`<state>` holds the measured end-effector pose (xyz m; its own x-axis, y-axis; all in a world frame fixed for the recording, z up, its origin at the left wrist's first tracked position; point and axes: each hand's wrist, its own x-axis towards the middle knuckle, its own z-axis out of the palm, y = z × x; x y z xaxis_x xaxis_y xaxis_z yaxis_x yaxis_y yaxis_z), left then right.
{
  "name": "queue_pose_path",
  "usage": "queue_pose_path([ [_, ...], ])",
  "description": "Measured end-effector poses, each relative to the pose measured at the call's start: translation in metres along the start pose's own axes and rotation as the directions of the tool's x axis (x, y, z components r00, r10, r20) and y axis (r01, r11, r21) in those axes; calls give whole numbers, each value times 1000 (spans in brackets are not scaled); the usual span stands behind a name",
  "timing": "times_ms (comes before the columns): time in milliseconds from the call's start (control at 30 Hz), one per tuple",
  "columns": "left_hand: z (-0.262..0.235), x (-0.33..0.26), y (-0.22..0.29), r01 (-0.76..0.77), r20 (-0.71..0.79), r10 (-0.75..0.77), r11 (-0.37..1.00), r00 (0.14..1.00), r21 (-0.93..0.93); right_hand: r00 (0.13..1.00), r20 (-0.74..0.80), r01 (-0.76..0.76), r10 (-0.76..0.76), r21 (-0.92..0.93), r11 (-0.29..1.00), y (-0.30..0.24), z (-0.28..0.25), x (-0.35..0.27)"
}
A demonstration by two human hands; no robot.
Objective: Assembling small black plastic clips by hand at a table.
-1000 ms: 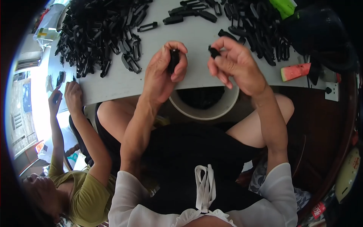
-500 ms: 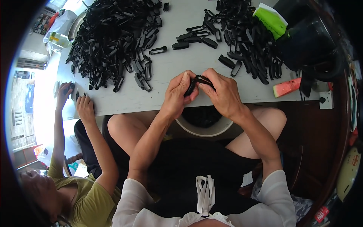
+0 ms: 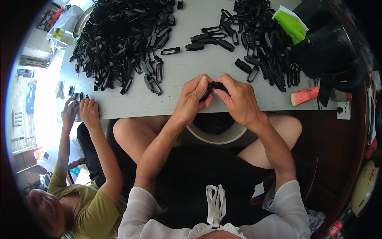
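Observation:
Both of my hands meet over the table's near edge, closed on small black plastic pieces. My left hand grips a dark oblong piece between thumb and fingers. Pinched in my right hand is another black plastic piece, which touches the first at its end. Fingers hide much of both, so I cannot tell whether they are joined. Beyond my hands, a large heap of black plastic parts lies to the left, many of them oblong frames. A smaller heap of similar black parts lies to the right.
Below the table edge, between my knees, stands a pale bucket with dark contents. At right are a watermelon piece, a green packet, a black jug and a power strip. A co-worker's hands handle parts at left.
My hands have shifted slightly right in the picture, still holding the black pieces. The right-hand piece has tilted a little. The co-worker's far hand has come nearer to the table edge.

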<state>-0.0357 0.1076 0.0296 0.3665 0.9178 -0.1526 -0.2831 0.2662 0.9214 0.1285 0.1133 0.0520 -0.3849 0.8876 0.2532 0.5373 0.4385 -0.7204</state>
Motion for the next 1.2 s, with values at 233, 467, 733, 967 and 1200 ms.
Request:
queue_pose_path([
  [233, 5, 0, -3, -6, -63, 9, 999, 998, 53, 1000, 28, 18, -11, -269, 963, -7, 1, -4],
  [467, 7, 2, -2, -5, -78, 15, 992, 997, 123, 999, 9, 52, -52, -307, 950, -7, 5, -7],
  [733, 14, 2, -1, -35, -158, 71, 975, 985, 219, 987, 160, 82, -10, -449, 890, -16, 8, -4],
  [967, 14, 6, -6, -43, -139, 85, 959, 987, 281, 982, 190, 71, 9, -410, 909, -12, 2, -6],
  [1200, 7, 0, -8, -239, -161, 233, 971, 959, -19, 943, 319, -239, 90, 468, 851, -4, -25, -1],
])
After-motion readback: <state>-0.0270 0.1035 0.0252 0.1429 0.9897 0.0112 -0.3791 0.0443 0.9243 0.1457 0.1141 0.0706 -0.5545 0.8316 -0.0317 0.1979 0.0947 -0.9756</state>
